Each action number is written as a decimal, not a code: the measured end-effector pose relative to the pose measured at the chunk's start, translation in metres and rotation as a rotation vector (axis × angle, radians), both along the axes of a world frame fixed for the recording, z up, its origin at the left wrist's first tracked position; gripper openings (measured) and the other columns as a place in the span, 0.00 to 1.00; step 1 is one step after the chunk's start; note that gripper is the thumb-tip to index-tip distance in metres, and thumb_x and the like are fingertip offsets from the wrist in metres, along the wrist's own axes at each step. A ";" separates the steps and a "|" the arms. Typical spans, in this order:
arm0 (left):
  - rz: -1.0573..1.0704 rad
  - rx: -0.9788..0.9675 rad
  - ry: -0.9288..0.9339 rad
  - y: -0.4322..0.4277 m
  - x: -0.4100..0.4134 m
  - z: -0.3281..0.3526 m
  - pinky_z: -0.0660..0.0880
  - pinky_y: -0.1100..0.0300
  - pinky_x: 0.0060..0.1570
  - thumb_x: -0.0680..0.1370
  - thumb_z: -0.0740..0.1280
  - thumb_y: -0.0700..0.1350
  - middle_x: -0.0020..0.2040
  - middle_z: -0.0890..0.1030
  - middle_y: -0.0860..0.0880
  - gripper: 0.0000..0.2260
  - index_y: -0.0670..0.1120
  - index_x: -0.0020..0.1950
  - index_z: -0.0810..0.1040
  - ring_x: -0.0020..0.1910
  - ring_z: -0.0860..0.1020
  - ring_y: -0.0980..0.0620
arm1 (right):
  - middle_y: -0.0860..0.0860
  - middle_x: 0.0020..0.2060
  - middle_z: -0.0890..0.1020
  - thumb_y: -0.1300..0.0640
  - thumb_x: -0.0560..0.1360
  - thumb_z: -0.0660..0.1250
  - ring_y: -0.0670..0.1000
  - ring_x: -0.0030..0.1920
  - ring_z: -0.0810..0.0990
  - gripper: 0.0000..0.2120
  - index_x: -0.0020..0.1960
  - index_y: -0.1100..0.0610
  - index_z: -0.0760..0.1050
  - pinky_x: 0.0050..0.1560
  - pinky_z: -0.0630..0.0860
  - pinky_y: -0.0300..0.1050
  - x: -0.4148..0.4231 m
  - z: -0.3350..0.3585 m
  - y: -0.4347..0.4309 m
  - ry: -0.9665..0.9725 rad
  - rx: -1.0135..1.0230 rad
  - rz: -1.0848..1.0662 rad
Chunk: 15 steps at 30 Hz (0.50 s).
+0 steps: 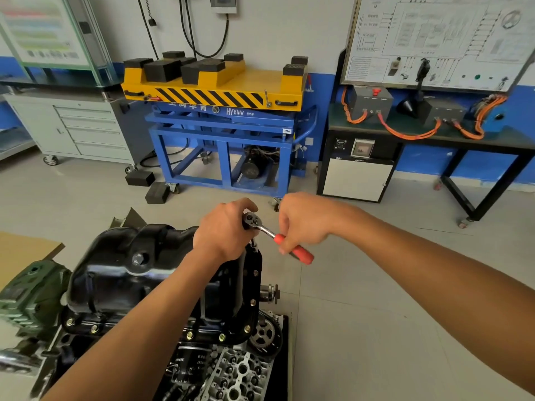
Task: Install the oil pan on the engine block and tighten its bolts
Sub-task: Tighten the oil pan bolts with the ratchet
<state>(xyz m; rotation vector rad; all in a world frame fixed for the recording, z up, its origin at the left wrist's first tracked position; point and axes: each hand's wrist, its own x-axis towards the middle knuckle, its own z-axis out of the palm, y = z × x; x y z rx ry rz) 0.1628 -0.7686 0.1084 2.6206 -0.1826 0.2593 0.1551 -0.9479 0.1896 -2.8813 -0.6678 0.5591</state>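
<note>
A glossy black oil pan (121, 267) sits on top of the engine block (202, 357), with several brass-coloured bolts (189, 334) along its flange. A ratchet wrench (262, 225) with a red handle stands on a bolt at the pan's far right corner. My left hand (224, 230) is wrapped round the ratchet's head and extension. My right hand (301, 219) grips the red handle (301, 253), which points toward the lower right.
A green machine part (31, 296) lies left of the pan. A sprocket (263, 334) and a shaft end (269, 293) stick out on the block's right side. A blue and yellow lift cart (220, 123), a drawer cabinet (75, 125) and a bench (434, 134) stand behind.
</note>
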 end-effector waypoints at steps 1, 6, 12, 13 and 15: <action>-0.001 -0.005 0.002 0.000 0.000 0.000 0.78 0.52 0.48 0.74 0.75 0.50 0.51 0.84 0.51 0.18 0.57 0.61 0.76 0.50 0.81 0.48 | 0.49 0.26 0.79 0.50 0.73 0.74 0.47 0.33 0.73 0.13 0.38 0.59 0.84 0.37 0.72 0.41 0.003 0.003 -0.001 -0.019 -0.055 0.007; 0.009 0.002 0.005 0.001 0.001 -0.001 0.80 0.50 0.49 0.73 0.76 0.50 0.50 0.84 0.51 0.17 0.57 0.60 0.77 0.49 0.81 0.47 | 0.51 0.35 0.79 0.51 0.76 0.72 0.53 0.40 0.78 0.10 0.41 0.56 0.79 0.41 0.76 0.48 0.023 0.009 0.000 -0.287 -0.139 -0.015; 0.015 0.027 0.007 0.000 0.003 0.000 0.76 0.52 0.44 0.73 0.75 0.51 0.49 0.83 0.51 0.18 0.56 0.60 0.75 0.48 0.81 0.46 | 0.53 0.38 0.77 0.64 0.75 0.66 0.57 0.40 0.77 0.05 0.43 0.57 0.77 0.33 0.71 0.47 0.046 -0.001 0.018 -0.454 -0.008 0.015; 0.014 0.037 0.004 0.000 0.003 0.000 0.74 0.53 0.43 0.73 0.75 0.51 0.49 0.83 0.51 0.18 0.56 0.60 0.75 0.49 0.81 0.46 | 0.54 0.42 0.79 0.66 0.75 0.64 0.57 0.43 0.78 0.06 0.46 0.58 0.78 0.36 0.74 0.49 0.049 -0.004 0.021 -0.451 0.026 0.043; 0.018 0.049 0.005 0.000 0.004 -0.001 0.71 0.54 0.41 0.73 0.75 0.52 0.50 0.83 0.50 0.18 0.54 0.60 0.74 0.49 0.80 0.45 | 0.50 0.45 0.76 0.70 0.73 0.61 0.55 0.47 0.76 0.12 0.51 0.57 0.77 0.37 0.72 0.48 0.053 -0.009 0.027 -0.431 0.080 0.106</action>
